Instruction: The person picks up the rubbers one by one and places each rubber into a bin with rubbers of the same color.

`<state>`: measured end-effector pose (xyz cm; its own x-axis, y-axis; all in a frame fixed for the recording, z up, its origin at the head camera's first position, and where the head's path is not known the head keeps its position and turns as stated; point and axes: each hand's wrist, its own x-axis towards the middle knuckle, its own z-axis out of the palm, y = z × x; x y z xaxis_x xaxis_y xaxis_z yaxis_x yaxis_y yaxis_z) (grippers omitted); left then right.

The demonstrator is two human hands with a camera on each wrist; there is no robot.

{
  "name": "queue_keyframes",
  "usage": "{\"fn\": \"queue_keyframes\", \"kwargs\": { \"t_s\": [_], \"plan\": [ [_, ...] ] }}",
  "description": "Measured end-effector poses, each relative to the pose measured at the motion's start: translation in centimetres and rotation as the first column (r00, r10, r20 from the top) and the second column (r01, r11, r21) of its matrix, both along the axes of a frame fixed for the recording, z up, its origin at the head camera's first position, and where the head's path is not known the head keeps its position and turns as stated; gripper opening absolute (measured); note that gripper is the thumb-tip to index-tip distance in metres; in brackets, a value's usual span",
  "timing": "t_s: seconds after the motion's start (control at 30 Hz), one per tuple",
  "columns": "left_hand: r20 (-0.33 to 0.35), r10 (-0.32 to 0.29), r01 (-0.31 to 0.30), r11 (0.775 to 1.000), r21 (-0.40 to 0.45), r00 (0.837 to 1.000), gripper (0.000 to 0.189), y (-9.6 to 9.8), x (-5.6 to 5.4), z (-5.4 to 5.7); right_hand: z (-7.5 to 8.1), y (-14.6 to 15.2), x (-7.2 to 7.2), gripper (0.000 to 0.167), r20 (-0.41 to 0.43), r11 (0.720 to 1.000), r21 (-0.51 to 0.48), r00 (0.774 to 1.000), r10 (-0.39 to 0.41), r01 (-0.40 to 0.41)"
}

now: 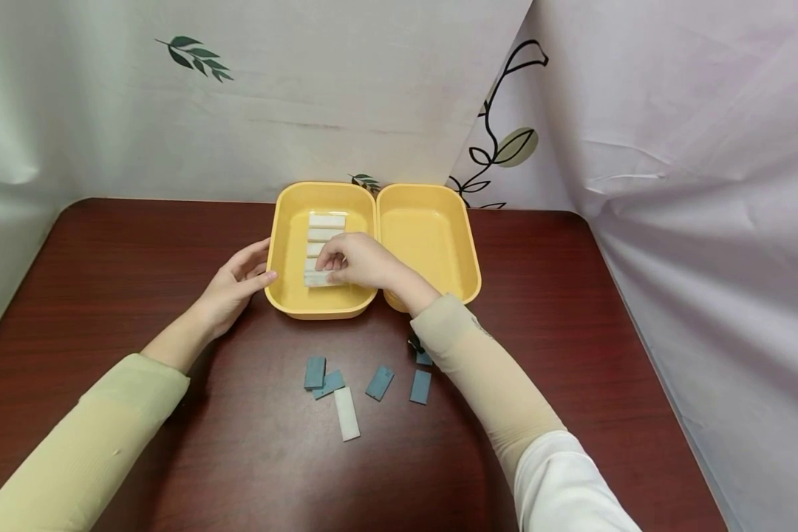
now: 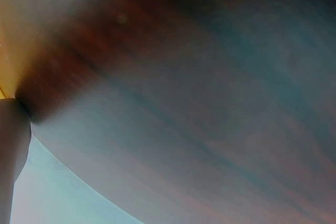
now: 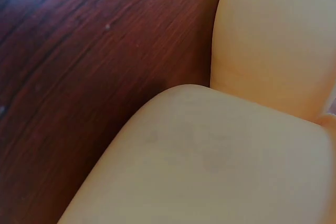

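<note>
1. We see the right hand (image 1: 360, 261) over a yellow, round-cornered, plastic-looking tray (image 1: 291, 244), its curled fingers and thumb pinching a flat white rectangular strip (image 1: 315, 280) at the near end of a row of similar strips (image 1: 315, 249) on the tray floor
2. We find the left hand (image 1: 231, 288) at the tray's left wall, thumb and fingers apart, touching its side
3. We see a matching yellow tray (image 1: 425, 244) just right
4. Nearer us, blue-grey rectangular tiles (image 1: 380, 383) and a loose white strip (image 1: 347, 414) lie on the dark red-brown, wood-grained table (image 1: 239, 443)
</note>
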<state>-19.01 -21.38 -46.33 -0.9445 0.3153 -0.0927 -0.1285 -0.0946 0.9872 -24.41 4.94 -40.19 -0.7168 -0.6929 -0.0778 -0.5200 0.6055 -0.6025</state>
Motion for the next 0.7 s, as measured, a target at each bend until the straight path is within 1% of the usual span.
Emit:
{"fn": "queue_keyframes", "kwargs": {
  "t_s": [0.27,0.53,0.7],
  "plan": [
    [-0.002,0.007,-0.007,1.000,0.009,1.000,0.068,0.06,0.00,-0.18,-0.09,-0.35,-0.26,0.011,-0.011,0.998,0.066,1.000,0.022,-0.021],
    [-0.008,0.003,-0.003,1.000,0.005,1.000,0.067,0.07,-0.19,-0.39,-0.25,-0.64,-0.36,0.012,-0.029,0.993,0.120,0.999,0.014,-0.011],
    [-0.006,0.007,-0.007,1.000,0.009,1.000,0.066,0.05,-0.21,-0.39,-0.31,-0.85,-0.39,0.013,-0.035,0.991,0.134,0.999,0.005,0.000]
  ]
}}
